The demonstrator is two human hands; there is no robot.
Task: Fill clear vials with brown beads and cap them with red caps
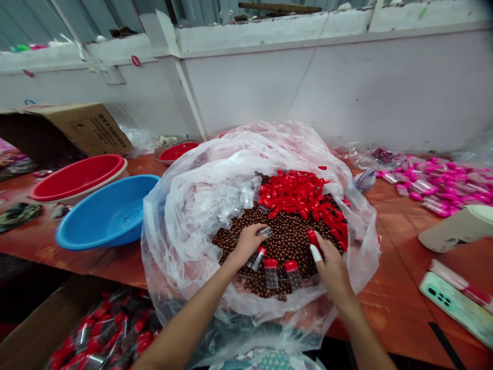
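My left hand (246, 245) is closed on a small clear bottle (265, 233) above a heap of brown balls (277, 234). Between the thumb and fingers of my right hand (330, 262) is a red cap (312, 237); one finger wears a white cover. Near my left hand lies a red-capped bottle (257, 258). Two more, a filled bottle (271, 275) and another beside it (294, 276), rest on the balls at the near edge. Loose red caps (295, 190) are piled at the back right of the heap, with clear empty bottles (234, 198) at the back left.
Clear plastic sheeting (173, 231) surrounds the heap. Left of it are a blue basin (108, 216), a red basin (79, 177) and a cardboard box (92, 128). Red-capped bottles (103, 329) fill a lower box. Pink items (442, 182), a cup (454, 228) and a phone (454, 303) lie right.
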